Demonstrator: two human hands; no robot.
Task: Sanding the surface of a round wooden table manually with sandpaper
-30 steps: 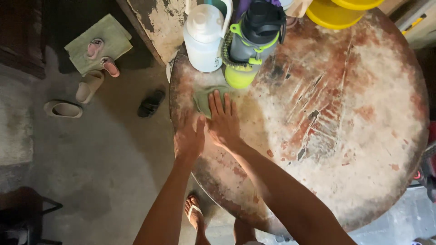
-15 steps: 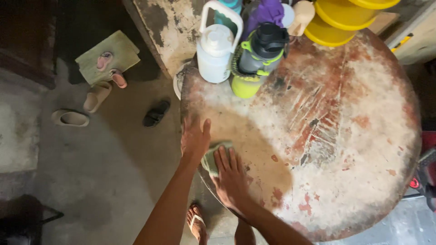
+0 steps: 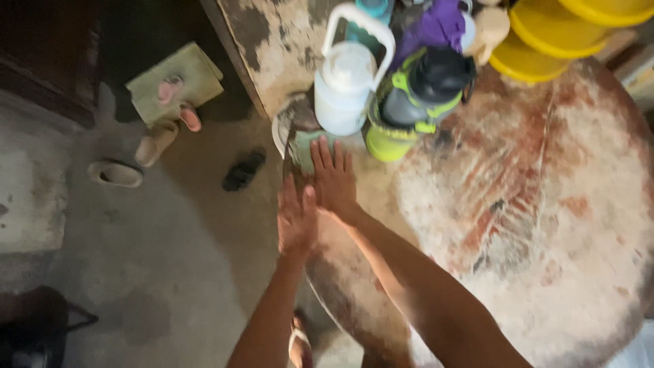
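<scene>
While our right hand [image 3: 334, 178] presses the green cloth [image 3: 304, 146] flat at the table's [image 3: 545, 225] left edge with fingers stretched out and slightly fanned, our left hand [image 3: 296, 217] rests palm-down just behind it on the rim, fingers laid together. The cloth lies just in front of the white jug [image 3: 345, 88] and the green-and-black bottle [image 3: 409, 102]. We judge that a push further forward could knock these over, or slide the cloth off the edge.
</scene>
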